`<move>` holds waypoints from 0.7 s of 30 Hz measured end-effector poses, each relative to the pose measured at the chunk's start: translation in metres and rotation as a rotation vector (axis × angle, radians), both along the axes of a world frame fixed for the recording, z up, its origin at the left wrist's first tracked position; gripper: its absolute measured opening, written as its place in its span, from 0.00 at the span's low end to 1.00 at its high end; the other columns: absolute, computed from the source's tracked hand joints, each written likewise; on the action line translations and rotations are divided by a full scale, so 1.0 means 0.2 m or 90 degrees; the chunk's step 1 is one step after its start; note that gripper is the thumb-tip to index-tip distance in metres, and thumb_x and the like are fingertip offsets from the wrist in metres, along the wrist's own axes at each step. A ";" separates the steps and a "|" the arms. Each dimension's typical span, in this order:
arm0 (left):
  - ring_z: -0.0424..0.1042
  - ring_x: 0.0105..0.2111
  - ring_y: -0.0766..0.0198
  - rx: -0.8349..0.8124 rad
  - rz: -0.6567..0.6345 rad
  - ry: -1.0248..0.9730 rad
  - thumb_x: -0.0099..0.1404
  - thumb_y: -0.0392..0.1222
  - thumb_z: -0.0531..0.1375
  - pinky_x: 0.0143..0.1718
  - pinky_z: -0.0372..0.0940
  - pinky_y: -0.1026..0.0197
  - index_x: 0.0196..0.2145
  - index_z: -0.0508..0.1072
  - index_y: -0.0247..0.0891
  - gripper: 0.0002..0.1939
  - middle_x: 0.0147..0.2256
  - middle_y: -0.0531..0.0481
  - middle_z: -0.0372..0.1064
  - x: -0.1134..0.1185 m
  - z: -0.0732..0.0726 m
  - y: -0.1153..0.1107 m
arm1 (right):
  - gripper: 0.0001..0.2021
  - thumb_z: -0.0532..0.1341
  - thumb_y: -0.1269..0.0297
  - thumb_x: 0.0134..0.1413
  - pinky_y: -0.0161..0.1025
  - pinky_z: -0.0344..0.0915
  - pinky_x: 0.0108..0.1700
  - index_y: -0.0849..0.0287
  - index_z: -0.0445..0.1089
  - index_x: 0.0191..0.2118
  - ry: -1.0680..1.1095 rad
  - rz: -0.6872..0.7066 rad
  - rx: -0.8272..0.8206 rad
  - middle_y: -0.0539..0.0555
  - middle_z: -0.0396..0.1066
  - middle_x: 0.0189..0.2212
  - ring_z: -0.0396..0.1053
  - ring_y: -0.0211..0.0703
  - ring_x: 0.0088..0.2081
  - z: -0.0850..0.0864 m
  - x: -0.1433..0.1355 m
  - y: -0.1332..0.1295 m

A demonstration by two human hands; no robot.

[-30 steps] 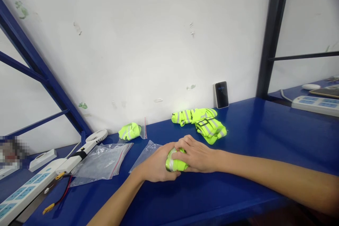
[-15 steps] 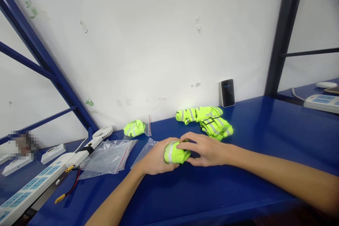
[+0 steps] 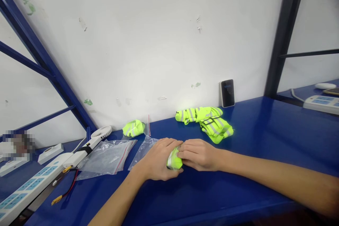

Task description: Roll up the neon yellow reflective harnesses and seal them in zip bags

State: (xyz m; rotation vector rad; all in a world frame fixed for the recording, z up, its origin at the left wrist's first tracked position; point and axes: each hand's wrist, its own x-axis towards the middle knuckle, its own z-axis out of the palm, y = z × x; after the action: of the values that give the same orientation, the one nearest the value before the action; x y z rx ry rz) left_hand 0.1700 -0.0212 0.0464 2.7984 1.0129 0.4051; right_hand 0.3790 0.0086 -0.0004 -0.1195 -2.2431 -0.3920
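A small rolled neon-yellow bundle with a silver stripe (image 3: 174, 159) is held over the front of the blue table. My left hand (image 3: 160, 159) wraps round it from the left and hides much of it. The fingers of my right hand (image 3: 197, 155) are pressed together on its right side. Behind my hands lie two more yellow reflective pieces, a long one (image 3: 196, 114) near the wall and a crumpled one (image 3: 217, 129). A yellow bundle in a clear bag (image 3: 133, 128) rests at the back left. A clear bag (image 3: 144, 148) lies partly behind my left hand.
More clear zip bags (image 3: 108, 157) lie at the left, beside a power strip (image 3: 34, 183), a small white fan (image 3: 102, 132) and a cable with yellow connectors (image 3: 70, 187). A black-faced device (image 3: 227, 93) leans on the wall. Metal posts stand at both sides.
My right hand's fingers have closed in on the bundle, and less of it shows between my hands. My left hand has turned slightly around it. The view has shifted a little.
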 end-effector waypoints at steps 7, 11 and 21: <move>0.69 0.49 0.51 0.037 -0.005 -0.016 0.53 0.46 0.64 0.53 0.60 0.49 0.56 0.64 0.41 0.32 0.51 0.45 0.70 0.05 -0.01 0.00 | 0.08 0.54 0.71 0.63 0.37 0.69 0.30 0.61 0.70 0.41 -0.022 -0.049 -0.021 0.52 0.74 0.26 0.72 0.40 0.28 -0.04 -0.05 -0.02; 0.68 0.52 0.51 0.034 -0.012 -0.020 0.56 0.50 0.64 0.56 0.59 0.49 0.58 0.63 0.42 0.33 0.54 0.44 0.69 0.01 -0.01 -0.01 | 0.11 0.55 0.73 0.61 0.39 0.72 0.43 0.64 0.70 0.48 -0.108 -0.005 -0.147 0.57 0.77 0.40 0.75 0.44 0.41 -0.02 -0.02 -0.06; 0.71 0.48 0.54 0.108 -0.072 -0.087 0.54 0.41 0.61 0.52 0.63 0.52 0.55 0.66 0.41 0.29 0.50 0.44 0.72 0.07 -0.09 0.00 | 0.08 0.58 0.75 0.49 0.40 0.71 0.40 0.64 0.71 0.36 -0.326 -0.036 -0.354 0.58 0.75 0.33 0.72 0.45 0.34 0.11 -0.02 -0.13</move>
State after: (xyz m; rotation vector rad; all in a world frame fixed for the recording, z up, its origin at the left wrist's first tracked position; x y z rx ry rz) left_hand 0.1849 -0.0216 0.0294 2.9094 0.8232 0.6880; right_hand 0.3740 -0.0165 0.0219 -0.4117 -2.8078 0.2121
